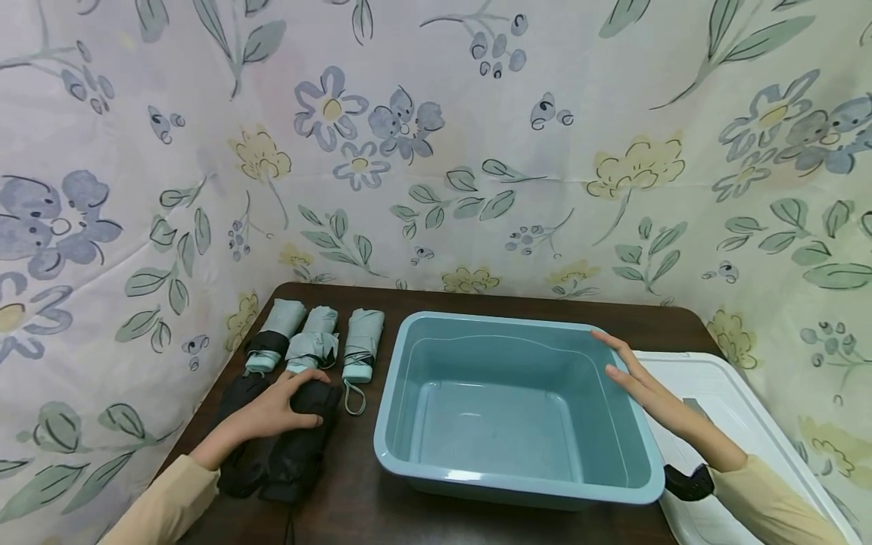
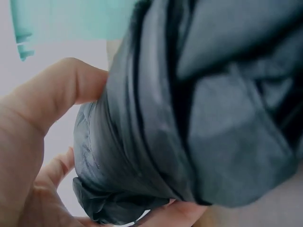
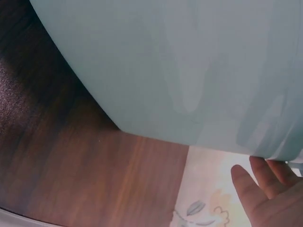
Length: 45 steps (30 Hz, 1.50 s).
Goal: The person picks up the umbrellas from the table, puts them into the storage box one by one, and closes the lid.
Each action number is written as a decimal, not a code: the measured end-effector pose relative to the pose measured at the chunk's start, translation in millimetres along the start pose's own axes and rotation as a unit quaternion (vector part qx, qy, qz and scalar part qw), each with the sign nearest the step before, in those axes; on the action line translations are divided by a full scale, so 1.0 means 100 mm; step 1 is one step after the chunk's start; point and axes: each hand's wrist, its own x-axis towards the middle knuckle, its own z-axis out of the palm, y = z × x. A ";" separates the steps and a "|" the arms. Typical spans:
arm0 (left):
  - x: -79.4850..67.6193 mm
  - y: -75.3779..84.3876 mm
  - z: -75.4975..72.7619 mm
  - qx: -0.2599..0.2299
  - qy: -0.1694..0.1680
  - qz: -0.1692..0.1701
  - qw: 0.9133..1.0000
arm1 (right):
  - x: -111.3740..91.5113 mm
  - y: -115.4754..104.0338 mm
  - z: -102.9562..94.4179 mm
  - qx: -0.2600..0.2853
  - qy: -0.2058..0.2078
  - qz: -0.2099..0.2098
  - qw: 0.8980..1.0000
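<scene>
In the head view my left hand grips a black folded umbrella, its fingers and thumb curled round the top. The left wrist view shows the thumb and fingers around the dark bunched fabric. Just left of it lies a second black folded umbrella, partly covered by my hand. My right hand is at the right rim of a blue plastic tub, fingers extended. From the right wrist, the fingers look straight, close against the tub's outer side. Nothing lies inside the tub.
Behind the black umbrellas lie three pale blue-green folded umbrellas, a left one, a middle one and a right one with a loop. A white lid-like panel lies right of the tub on the dark wooden table. Floral cloth hangs behind.
</scene>
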 end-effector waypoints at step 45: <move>0.43 0.93 -0.72 -0.192 -0.038 -0.001 0.981 | -0.06 -0.44 -0.15 -0.399 0.004 -0.080 0.914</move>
